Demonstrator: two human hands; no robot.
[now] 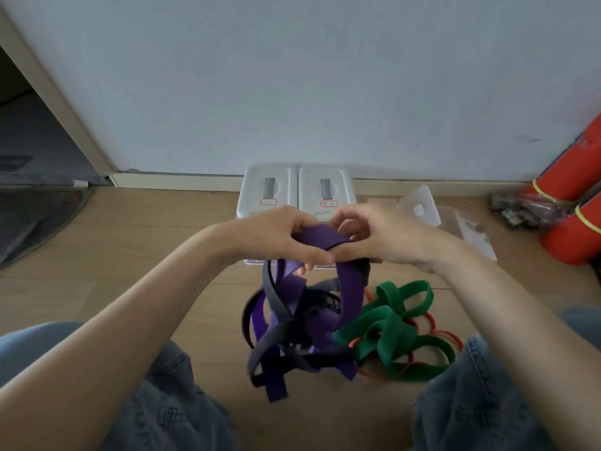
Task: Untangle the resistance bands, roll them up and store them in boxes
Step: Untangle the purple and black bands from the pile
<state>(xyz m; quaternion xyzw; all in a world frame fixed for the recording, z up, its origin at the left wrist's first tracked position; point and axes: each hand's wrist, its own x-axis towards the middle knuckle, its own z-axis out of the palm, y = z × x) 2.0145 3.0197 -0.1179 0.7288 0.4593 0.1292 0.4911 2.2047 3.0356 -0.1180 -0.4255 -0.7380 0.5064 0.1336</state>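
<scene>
— Where were the hands at that moment?

— Both were raised over the wooden floor [130,255], side by side and touching at the thumbs. The left hand [279,234] had its fingers curled round the top of the purple resistance band [320,237], and the right hand [387,237] pinched the same fold from the other side.

— And the band itself?

— It hung down from the hands in a tangle with a dark grey band [276,307], the loose ends trailing near the floor between the person's knees in blue jeans [169,415].

— The other bands?

— A green band [387,330] lay knotted on the floor just right of the purple one, lying over a thin red band [445,336].

— The boxes?

— Two white lidded boxes [325,190] stood side by side against the white wall [325,76], behind the hands. A clear lid [419,205] lay to their right, and red rolls [572,203] leaned in the far right corner.
</scene>
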